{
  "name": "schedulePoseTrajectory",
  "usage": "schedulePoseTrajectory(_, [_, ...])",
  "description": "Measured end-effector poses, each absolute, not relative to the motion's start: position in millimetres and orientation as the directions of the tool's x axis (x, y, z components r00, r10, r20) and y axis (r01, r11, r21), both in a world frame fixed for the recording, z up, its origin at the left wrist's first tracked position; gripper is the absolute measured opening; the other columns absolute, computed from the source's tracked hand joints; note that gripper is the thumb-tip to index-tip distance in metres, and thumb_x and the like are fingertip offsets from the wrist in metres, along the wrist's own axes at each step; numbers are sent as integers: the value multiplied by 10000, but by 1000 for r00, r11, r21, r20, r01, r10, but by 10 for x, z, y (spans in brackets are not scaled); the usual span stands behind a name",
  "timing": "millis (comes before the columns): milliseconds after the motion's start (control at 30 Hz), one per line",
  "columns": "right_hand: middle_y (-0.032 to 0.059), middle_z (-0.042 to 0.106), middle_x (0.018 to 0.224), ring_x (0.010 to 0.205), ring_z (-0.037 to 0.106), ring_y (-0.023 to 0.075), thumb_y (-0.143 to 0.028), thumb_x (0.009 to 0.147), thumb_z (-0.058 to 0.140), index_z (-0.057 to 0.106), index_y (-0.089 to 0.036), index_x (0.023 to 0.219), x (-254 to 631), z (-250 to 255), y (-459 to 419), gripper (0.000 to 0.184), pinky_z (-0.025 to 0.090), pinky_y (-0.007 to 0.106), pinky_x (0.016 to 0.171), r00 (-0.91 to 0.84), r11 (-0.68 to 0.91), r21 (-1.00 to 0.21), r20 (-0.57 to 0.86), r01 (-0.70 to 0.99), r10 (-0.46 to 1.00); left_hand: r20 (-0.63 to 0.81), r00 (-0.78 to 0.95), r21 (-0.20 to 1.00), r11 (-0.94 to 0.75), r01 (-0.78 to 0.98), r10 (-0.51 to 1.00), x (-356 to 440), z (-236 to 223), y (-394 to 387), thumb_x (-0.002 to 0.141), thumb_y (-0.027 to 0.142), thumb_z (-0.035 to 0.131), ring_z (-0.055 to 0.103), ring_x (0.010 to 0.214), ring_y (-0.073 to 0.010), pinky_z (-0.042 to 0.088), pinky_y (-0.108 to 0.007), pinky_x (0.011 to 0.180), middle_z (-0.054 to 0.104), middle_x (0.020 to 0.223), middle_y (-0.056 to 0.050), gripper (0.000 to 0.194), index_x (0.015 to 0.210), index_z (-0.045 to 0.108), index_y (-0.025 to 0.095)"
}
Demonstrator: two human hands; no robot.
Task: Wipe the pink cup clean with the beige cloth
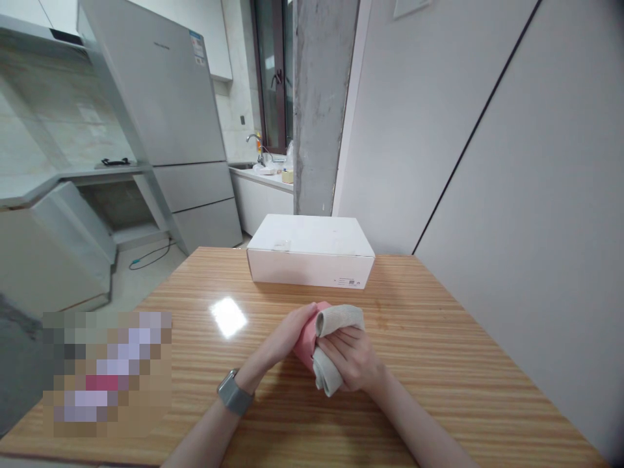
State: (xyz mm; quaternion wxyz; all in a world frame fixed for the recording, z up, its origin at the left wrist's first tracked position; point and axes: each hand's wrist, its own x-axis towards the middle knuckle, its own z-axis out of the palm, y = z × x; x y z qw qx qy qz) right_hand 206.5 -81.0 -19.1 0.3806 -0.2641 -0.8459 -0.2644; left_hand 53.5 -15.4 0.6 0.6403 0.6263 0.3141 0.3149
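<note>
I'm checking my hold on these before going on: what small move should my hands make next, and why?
Probably press the left hand and right hand closer together, since the grey cloth flares loosely past the fingers and the pink cloth sits between them, only partly gripped.

Live from a home kitchen — a silver 3-door refrigerator (166,117) towers on the left, a curved faucet (254,146) arcs over the white counter (260,179) by the window (273,78), and there's a black burner grate (116,162) on the ledge along the tiled wall (53,110) — unmistakably domestic!
</note>
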Motion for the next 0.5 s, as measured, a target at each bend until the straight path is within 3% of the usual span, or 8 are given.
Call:
schedulePoseTrajectory(100, [128, 689, 743, 635, 635, 223, -281, 939, 291, 611, -97, 959, 2093, -202, -802, 370, 503, 351, 629, -559, 732, 201, 780, 651, 283, 32, 560, 995, -76, 56, 828, 531, -50, -123, 910, 453, 402, 552, 1101, -241, 321, -386, 1054, 680, 1107, -75, 429, 989, 673, 131])
schedulePoseTrajectory(233, [131, 690, 762, 650, 637, 231, -322, 936, 311, 602, -92, 978, 2121, -199, -789, 373, 488, 358, 635, -517, 706, 170, 796, 688, 313, 94, 533, 995, -99, -19, 841, 530, -73, -142, 908, 444, 422, 553, 1079, -235, 333, -374, 1037, 676, 1105, -72, 391, 974, 670, 148])
schedulePoseTrajectory(400, [124, 676, 763, 668, 636, 248, -296, 897, 343, 586, -123, 994, 2203, -209, -760, 314, 474, 370, 621, -376, 634, 69, 851, 771, 366, 73, 655, 964, 114, -239, 752, 548, -45, -203, 885, 409, 509, 531, 1122, -228, 380, -353, 980, 617, 1214, -77, 385, 1184, 589, 180])
schedulePoseTrajectory(500, [127, 678, 766, 674, 643, 252, -292, 897, 334, 577, -120, 1023, 2259, -233, -748, 323, 484, 380, 632, -361, 618, 72, 862, 783, 356, 28, 694, 928, 238, -285, 719, 573, -95, -201, 836, 414, 580, 575, 1000, -219, 432, -325, 862, 645, 1121, -82, 400, 1150, 596, 166])
